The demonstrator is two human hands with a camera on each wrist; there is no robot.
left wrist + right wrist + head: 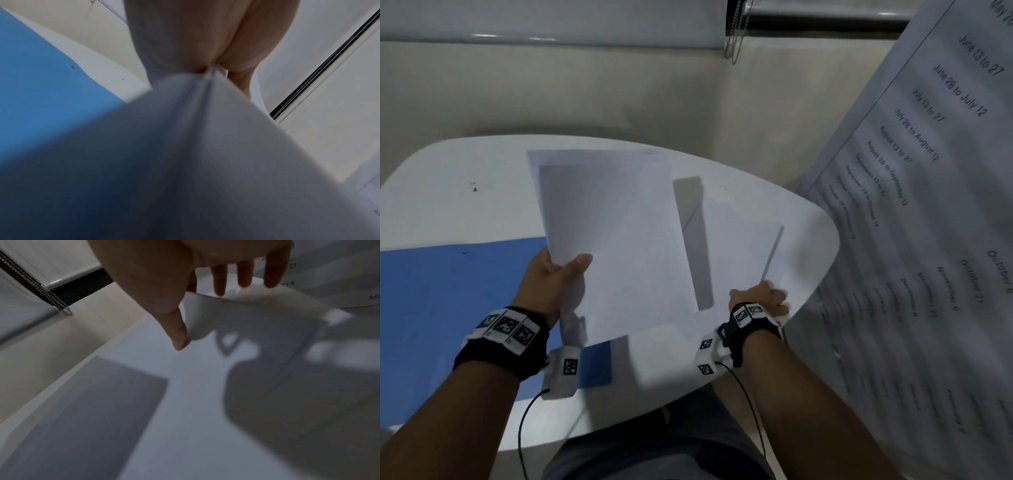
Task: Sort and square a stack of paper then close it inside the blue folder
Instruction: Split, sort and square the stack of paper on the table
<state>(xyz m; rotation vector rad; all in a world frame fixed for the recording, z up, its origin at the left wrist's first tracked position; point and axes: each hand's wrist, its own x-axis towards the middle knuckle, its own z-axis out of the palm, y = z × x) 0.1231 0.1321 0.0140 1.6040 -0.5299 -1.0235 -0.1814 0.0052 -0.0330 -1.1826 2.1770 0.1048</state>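
My left hand (565,270) grips the lower left corner of a stack of white paper (613,233) and holds it tilted up off the table, thumb on top. In the left wrist view the stack (205,146) fills the frame below my left hand (207,68). The open blue folder (448,291) lies flat on the table's left side, partly under the stack, and also shows in the left wrist view (41,81). My right hand (767,298) is at the table's right edge on loose white sheets (739,246). There my right hand (200,319) pinches a sheet's curled edge (257,305).
The white rounded table (465,171) stands against a beige wall. A large printed sheet of date ranges (928,205) hangs close on the right, beside the table's edge. A beaded blind cord (736,34) hangs at the back. My lap shows below the table's front edge.
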